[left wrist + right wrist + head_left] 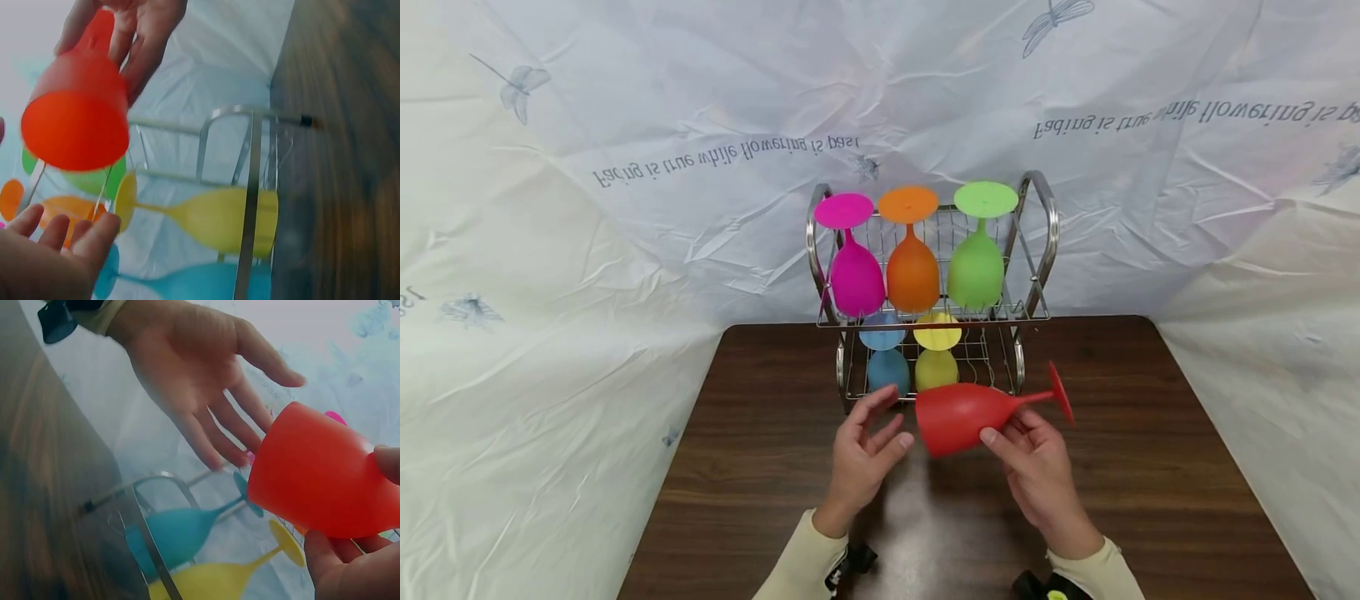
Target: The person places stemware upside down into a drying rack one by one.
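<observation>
A red plastic goblet (964, 417) lies sideways in the air in front of the rack, its mouth to the left and its foot to the right. My right hand (1037, 471) holds it by the bowl near the stem, thumb on the near side and fingers beneath. Just left of the goblet's mouth is my left hand (863, 458), fingers apart and relaxed, palm toward the goblet. In the right wrist view a gap shows between the left thumb and the red bowl, while the left fingertips come close to its rim.
A two-tier metal rack (1037, 279) stands at the table's back. Upside down on top are magenta (857, 279), orange (913, 275) and green (976, 271) goblets; below are blue (888, 372) and yellow (936, 369) ones. Printed white sheeting (722, 242) hangs behind the brown table (760, 442).
</observation>
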Available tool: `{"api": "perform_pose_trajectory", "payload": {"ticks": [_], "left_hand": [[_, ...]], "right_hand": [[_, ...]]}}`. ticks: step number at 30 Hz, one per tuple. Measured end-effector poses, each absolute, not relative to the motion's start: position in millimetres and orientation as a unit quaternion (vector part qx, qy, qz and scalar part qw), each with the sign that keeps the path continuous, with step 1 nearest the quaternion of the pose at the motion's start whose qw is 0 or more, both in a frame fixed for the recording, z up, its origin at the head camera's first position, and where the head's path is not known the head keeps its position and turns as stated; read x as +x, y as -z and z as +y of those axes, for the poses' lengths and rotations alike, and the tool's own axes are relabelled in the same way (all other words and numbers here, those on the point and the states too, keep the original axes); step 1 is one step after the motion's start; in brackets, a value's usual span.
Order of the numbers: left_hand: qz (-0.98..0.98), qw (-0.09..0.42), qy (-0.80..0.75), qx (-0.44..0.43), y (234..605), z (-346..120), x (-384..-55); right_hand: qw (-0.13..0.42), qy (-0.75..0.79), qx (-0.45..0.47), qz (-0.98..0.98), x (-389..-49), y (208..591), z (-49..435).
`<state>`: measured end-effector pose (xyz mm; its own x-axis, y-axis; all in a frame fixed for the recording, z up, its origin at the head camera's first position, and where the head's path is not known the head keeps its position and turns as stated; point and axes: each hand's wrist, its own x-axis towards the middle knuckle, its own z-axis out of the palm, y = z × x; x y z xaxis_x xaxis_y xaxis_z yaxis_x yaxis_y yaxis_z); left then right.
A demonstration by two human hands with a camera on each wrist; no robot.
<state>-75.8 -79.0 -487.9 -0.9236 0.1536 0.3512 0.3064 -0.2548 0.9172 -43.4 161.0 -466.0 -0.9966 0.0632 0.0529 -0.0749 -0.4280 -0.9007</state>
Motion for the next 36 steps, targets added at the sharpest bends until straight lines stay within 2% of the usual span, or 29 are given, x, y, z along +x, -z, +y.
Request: {"api": "perform_pose_trajectory", "payload": {"ticks": [14, 22, 31, 36], "left_hand": [[-0.774, 0.157, 0.61, -0.065, 498.8, -120.3, -108.2], [-0.816, 0.235, 0.527, -0.04, 517.1, -139.2, -134.4], [-0.833, 0.232, 0.503, -0.021, 537.3, -151.7, -159.6], [-0.833, 0.247, 0.495, -0.03, 549.9, -150.4, -168.7]], "right_hand": [[0.062, -0.76, -0.057, -0.645, -69.5, 463.5, 187.7], [0.083, -0.701, -0.063, -0.706, -83.8, 477.2, 195.8], [0.086, -0.632, -0.092, -0.764, -98.7, 483.5, 202.7], [0.093, -0.616, -0.088, -0.777, -106.6, 488.2, 205.0]]}}
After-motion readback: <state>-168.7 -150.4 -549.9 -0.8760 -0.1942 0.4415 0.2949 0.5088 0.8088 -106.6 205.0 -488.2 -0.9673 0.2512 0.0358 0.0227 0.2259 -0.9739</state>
